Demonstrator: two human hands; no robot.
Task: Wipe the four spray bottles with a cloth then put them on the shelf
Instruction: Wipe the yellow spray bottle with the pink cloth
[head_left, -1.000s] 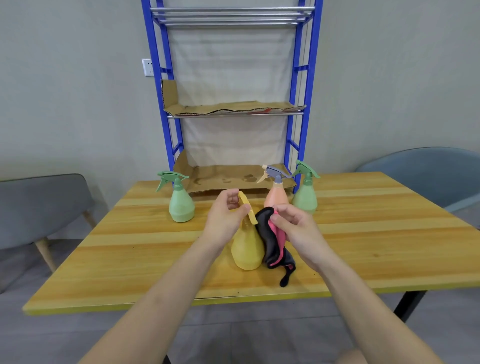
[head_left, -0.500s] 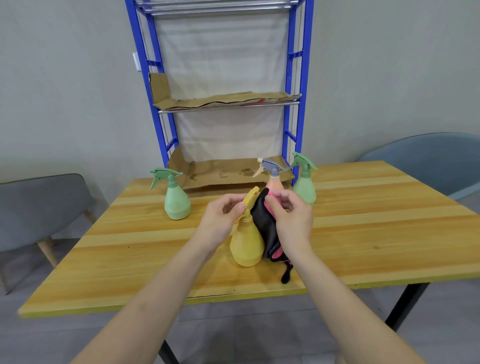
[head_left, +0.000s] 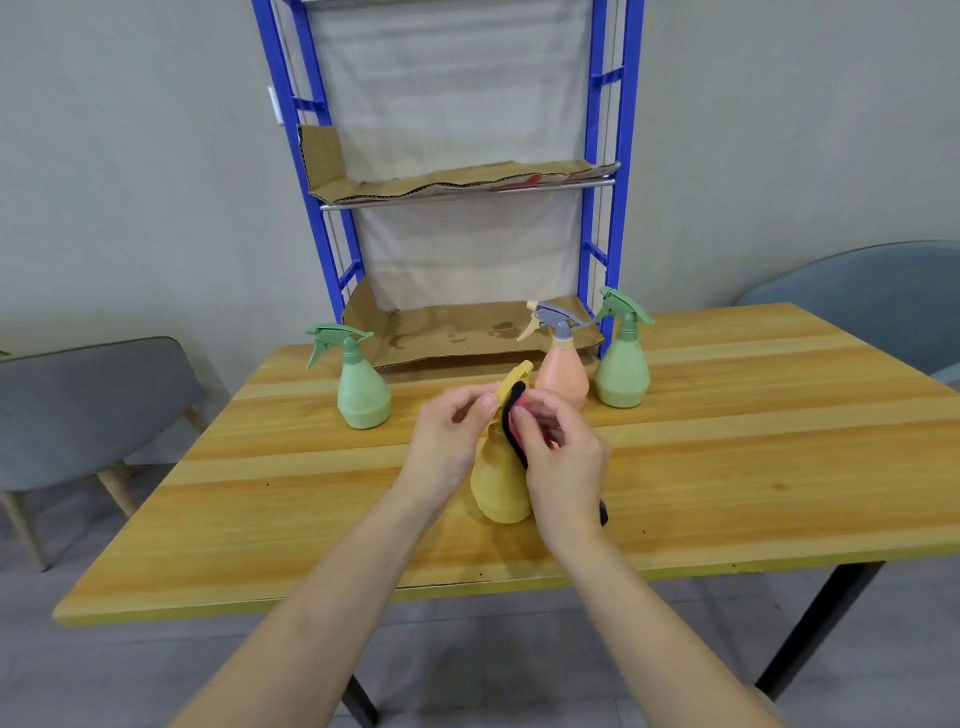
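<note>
Currently wiping yellow bottle (head_left: 498, 483): pinching trigger (head_left: 515, 381) with left hand (head_left: 449, 441), gripping cloth (head_left: 511, 422) against it with right hand (head_left: 563, 460). Next: body, then shelf (head_left: 457, 201).

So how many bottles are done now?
None is on the shelf; all four stand on the table. In hand: the left hand pinches the trigger of the yellow bottle while the right hand holds the cloth against its neck. Left: the left green bottle, the right green bottle, the orange bottle, then shelving all four.
</note>
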